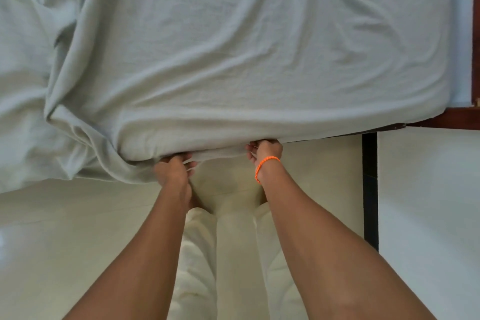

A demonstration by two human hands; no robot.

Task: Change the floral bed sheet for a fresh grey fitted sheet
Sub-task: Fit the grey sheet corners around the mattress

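Grey cotton is bunching under the fingers [191,165] of the left hand [172,171], which are curling round the hem of the grey fitted sheet [233,60] and pinching it at the near edge of the bed; the right hand [265,150], wearing an orange wristband [266,166], is gripping the same hem a little further along, its fingers folded into the cloth. Both hands are holding low and close together, probably so that the elastic edge can be drawn down over the mattress side and tucked beneath it. The sheet is already lying across most of the bed, smoother towards the right corner, where it is hugging the mattress above the dark wooden frame [441,117]. To the left it is hanging loose in heavy folds [78,153] that are spilling toward the pale tiled floor [65,228], and that slack will likely be resisting a clean tuck. The person's light trousers [233,254] are standing just beside the bed edge. No floral sheet is showing.
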